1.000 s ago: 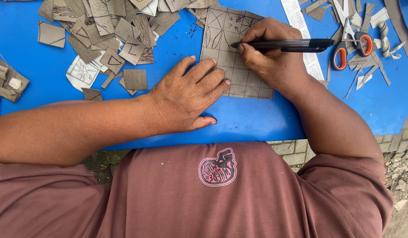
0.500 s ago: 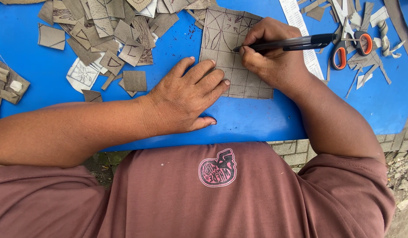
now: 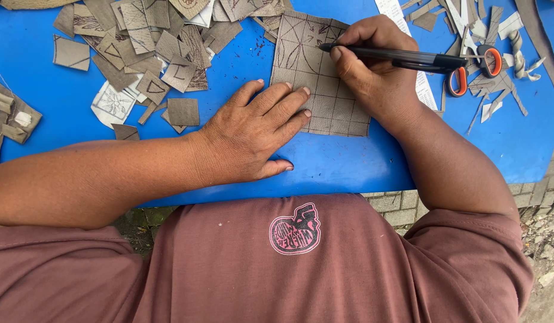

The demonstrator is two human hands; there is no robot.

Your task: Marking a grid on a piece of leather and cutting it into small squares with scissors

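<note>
A grey-brown sheet (image 3: 301, 57) ruled into squares, some with leaf drawings, lies on the blue table (image 3: 348, 164). My left hand (image 3: 253, 131) rests flat with its fingertips pressing the sheet's lower left edge. My right hand (image 3: 372, 75) grips a black pen (image 3: 402, 58), held nearly level, its tip touching the sheet's upper right squares. The hand covers part of the sheet's right side.
Several cut grey squares (image 3: 145, 45), some drawn on, are heaped at the upper left. Orange-handled scissors (image 3: 474, 69) and offcut strips (image 3: 498, 30) lie at the right. Scraps (image 3: 11, 116) sit at the left edge. Paving bricks (image 3: 402, 206) show below the table.
My right hand has turned the pen slightly and shifted its tip a little along the sheet's top squares. My left hand has stayed put.
</note>
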